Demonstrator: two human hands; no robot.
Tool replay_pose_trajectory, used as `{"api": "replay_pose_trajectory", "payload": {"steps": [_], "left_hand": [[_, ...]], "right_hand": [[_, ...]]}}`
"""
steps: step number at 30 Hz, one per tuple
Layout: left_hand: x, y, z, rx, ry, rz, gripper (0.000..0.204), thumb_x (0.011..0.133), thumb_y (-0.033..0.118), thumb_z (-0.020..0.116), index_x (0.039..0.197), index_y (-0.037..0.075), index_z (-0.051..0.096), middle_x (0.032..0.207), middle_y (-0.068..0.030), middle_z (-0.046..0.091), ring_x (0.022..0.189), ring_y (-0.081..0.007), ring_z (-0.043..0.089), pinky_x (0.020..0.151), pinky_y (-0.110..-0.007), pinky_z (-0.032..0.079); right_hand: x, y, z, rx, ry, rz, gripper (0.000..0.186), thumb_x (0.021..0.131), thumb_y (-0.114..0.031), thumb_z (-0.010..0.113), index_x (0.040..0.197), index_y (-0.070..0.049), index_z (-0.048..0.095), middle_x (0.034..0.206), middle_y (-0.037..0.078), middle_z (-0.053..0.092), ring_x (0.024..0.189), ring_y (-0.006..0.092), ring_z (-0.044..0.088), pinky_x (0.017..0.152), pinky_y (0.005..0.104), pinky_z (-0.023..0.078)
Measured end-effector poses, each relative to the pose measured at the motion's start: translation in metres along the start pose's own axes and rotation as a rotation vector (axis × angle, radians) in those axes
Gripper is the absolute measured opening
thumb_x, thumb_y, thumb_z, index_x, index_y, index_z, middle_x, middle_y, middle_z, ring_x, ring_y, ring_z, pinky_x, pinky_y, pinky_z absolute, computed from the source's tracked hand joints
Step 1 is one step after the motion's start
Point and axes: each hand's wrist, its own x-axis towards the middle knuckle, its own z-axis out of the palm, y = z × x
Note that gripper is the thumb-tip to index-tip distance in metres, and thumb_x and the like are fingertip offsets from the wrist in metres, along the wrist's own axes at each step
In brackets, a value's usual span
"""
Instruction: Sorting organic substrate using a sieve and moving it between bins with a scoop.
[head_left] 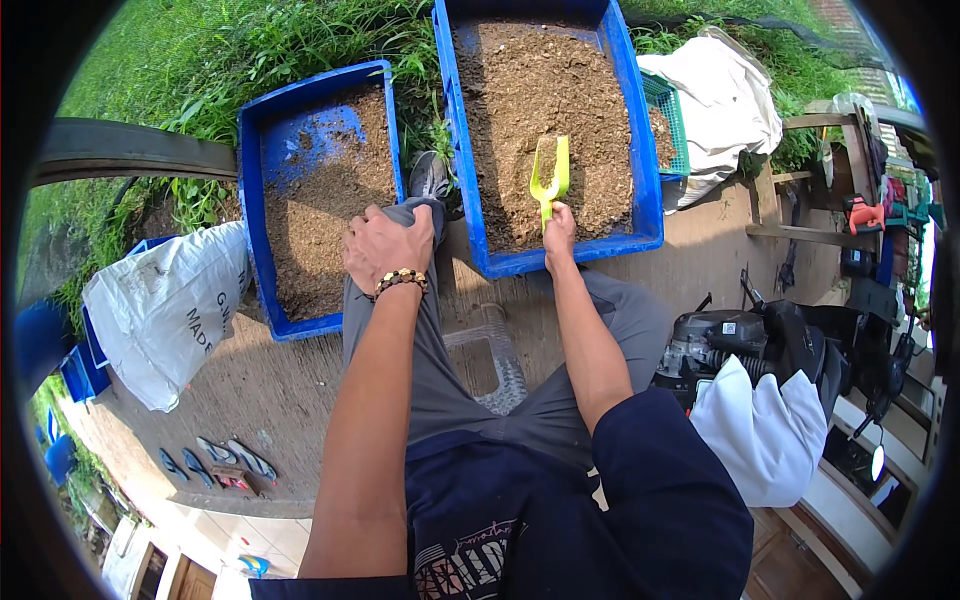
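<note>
My right hand [560, 232] is closed round the handle of a lime-green garden scoop [556, 174]. The scoop's blade lies over brown, crumbly soil-like material [590, 100] in the right blue tray [640, 140]. On my left knee rests my left hand [388, 246], its fingers lying over the grey trousers and holding nothing. Left of that knee stands a second blue tray [262, 250], with the same brown material heaped toward its right and near parts; bare blue bottom shows at its far left.
A white sack [172, 310] leans by the left tray. Right of the trays stand a green basket [664, 122] and another white sack [728, 105]. A black engine-like machine [730, 340] and white cloth [760, 430] are at right. Sandals [245, 458] lie on the floor at left.
</note>
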Motion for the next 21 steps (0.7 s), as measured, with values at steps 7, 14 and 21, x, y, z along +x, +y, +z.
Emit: {"api": "replay_pose_trajectory", "payload": {"steps": [7, 14, 21], "left_hand": [[0.000, 0.002, 0.001, -0.005, -0.014, -0.005, 0.064, 0.070, 0.055, 0.058, 0.107, 0.004, 0.067, 0.112, -0.0169, 0.064, 0.111, -0.0338, 0.058, 0.094, -0.043, 0.047], [0.001, 0.000, 0.000, -0.010, 0.002, -0.008, 0.063, 0.070, 0.055, 0.058, 0.107, 0.004, 0.067, 0.113, -0.0167, 0.064, 0.111, -0.0342, 0.058, 0.094, -0.044, 0.047], [-0.001, 0.009, -0.004, -0.024, -0.031, 0.018, 0.064, 0.069, 0.053, 0.058, 0.107, 0.002, 0.067, 0.112, -0.0184, 0.064, 0.111, -0.0351, 0.057, 0.095, -0.043, 0.045]], "right_hand": [[-0.039, -0.075, 0.086, -0.355, -0.018, -0.680, 0.028, 0.082, 0.005, 0.051, 0.108, -0.003, 0.057, 0.099, 0.015, 0.061, 0.092, 0.0311, 0.058, 0.080, 0.0396, 0.046], [-0.055, -0.098, 0.116, -0.422, 0.038, -0.649, 0.032, 0.078, 0.005, 0.048, 0.107, -0.003, 0.056, 0.103, 0.020, 0.056, 0.099, 0.0384, 0.051, 0.088, 0.0492, 0.040], [0.018, 0.002, 0.003, -0.359, 0.442, 0.022, 0.024, 0.073, 0.001, 0.056, 0.097, -0.004, 0.056, 0.096, 0.012, 0.061, 0.088, 0.0233, 0.061, 0.081, 0.0343, 0.047]]}}
